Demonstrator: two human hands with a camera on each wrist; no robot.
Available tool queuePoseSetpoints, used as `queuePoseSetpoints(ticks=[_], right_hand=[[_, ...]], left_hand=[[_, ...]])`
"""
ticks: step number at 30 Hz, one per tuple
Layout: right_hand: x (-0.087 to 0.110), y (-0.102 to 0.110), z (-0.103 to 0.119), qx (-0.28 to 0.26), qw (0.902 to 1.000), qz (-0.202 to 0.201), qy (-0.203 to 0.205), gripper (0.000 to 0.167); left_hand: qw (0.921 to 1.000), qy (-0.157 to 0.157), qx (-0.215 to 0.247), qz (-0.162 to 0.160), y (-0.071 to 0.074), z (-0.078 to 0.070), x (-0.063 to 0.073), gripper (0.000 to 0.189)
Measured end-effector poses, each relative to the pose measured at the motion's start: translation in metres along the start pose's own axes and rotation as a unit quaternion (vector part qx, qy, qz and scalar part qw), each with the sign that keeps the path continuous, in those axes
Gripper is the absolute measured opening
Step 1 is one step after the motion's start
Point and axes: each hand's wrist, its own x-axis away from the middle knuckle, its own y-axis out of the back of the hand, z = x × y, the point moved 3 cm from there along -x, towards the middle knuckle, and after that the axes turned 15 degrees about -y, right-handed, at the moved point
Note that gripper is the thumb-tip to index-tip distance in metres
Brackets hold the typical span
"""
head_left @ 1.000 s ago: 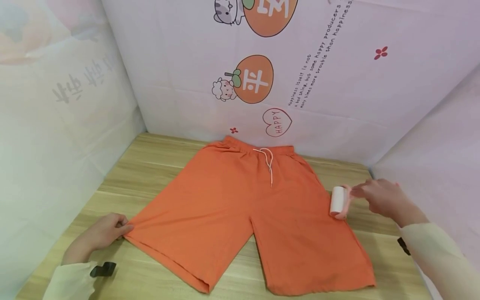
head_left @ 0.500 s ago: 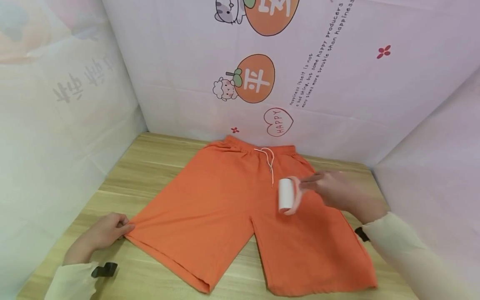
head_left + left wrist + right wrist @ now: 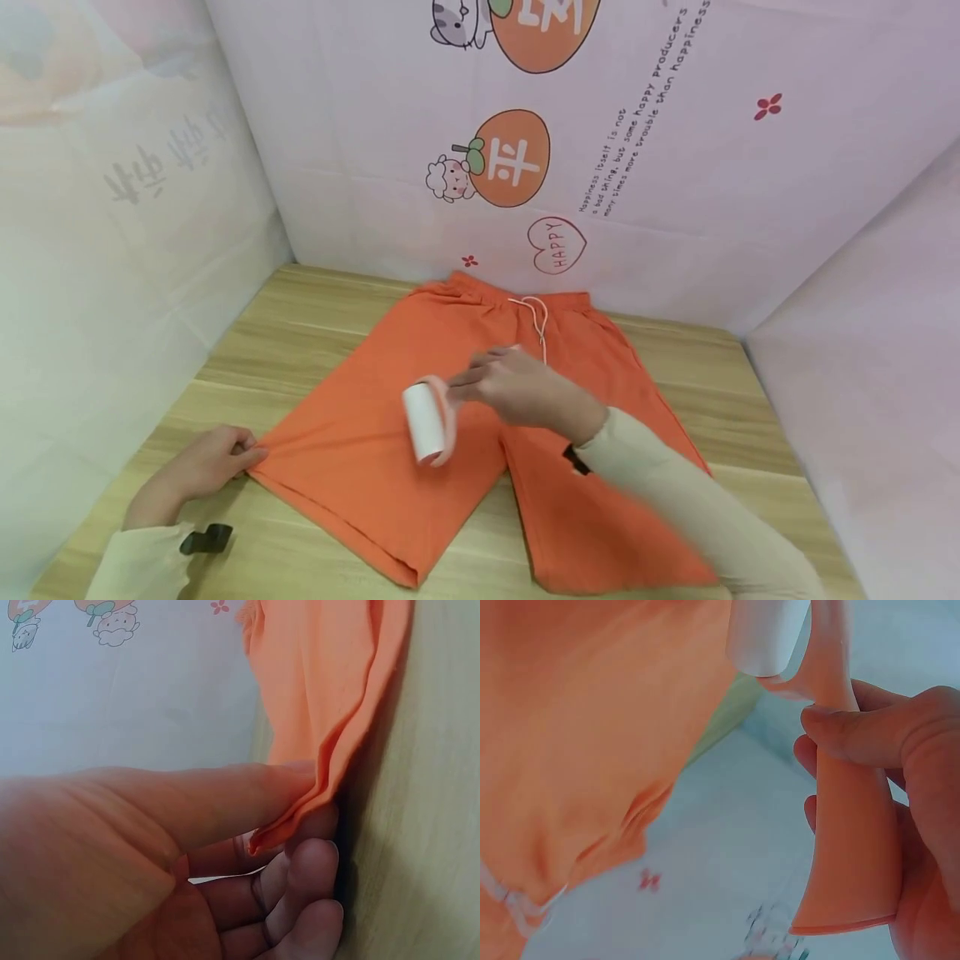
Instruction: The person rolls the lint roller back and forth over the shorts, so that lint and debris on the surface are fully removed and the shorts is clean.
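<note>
Orange drawstring shorts (image 3: 360,433) lie spread out, waistband at the back and legs toward me. My left hand (image 3: 210,462) pinches the outer hem corner of the left leg; in the left wrist view the thumb (image 3: 247,799) presses the folded hem (image 3: 330,761) against the fingers. My right hand (image 3: 517,387) grips a lint roller with a white roll (image 3: 424,422) and a pink frame, over the left leg near the crotch. The right wrist view shows thumb and fingers around its flared handle (image 3: 855,832). My right forearm covers part of the right leg.
Beneath the shorts is a wood-grain table (image 3: 300,325). White printed sheets wall it in at the back (image 3: 360,167), left (image 3: 135,275) and right (image 3: 862,350). A white drawstring (image 3: 537,312) hangs from the waistband.
My right hand has swept the lint roller leftward, from the right leg's outer edge across to the left leg. The left hand keeps its hold on the hem corner.
</note>
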Motion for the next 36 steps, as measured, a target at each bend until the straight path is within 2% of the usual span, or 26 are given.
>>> queuePoseSetpoints(ticks=[4, 8, 16, 25, 30, 36], right_hand=[[-0.028, -0.007, 0.035, 0.002, 0.9994, 0.02, 0.027, 0.064], [-0.048, -0.019, 0.064, -0.008, 0.9983, 0.027, 0.052, 0.062], [-0.072, -0.048, 0.099, -0.048, 0.9978, 0.013, 0.044, 0.07], [-0.077, -0.071, 0.105, -0.044, 0.9988, 0.002, 0.021, 0.056], [-0.071, -0.077, 0.1, -0.032, 0.9988, -0.021, 0.032, 0.056], [-0.056, -0.081, 0.084, -0.062, 0.9969, -0.032, 0.036, 0.058]], left_hand=[[1.0, 0.002, 0.001, -0.001, -0.003, 0.001, 0.0, 0.025], [1.0, 0.001, -0.006, -0.006, -0.004, 0.001, -0.001, 0.025], [0.9998, 0.01, -0.017, -0.005, -0.002, 0.0, -0.003, 0.026], [0.9998, 0.017, -0.009, -0.002, -0.002, 0.001, -0.003, 0.026], [0.9996, 0.024, -0.014, 0.001, -0.002, 0.004, -0.003, 0.026], [0.9996, 0.024, -0.014, 0.004, -0.002, 0.003, -0.003, 0.026]])
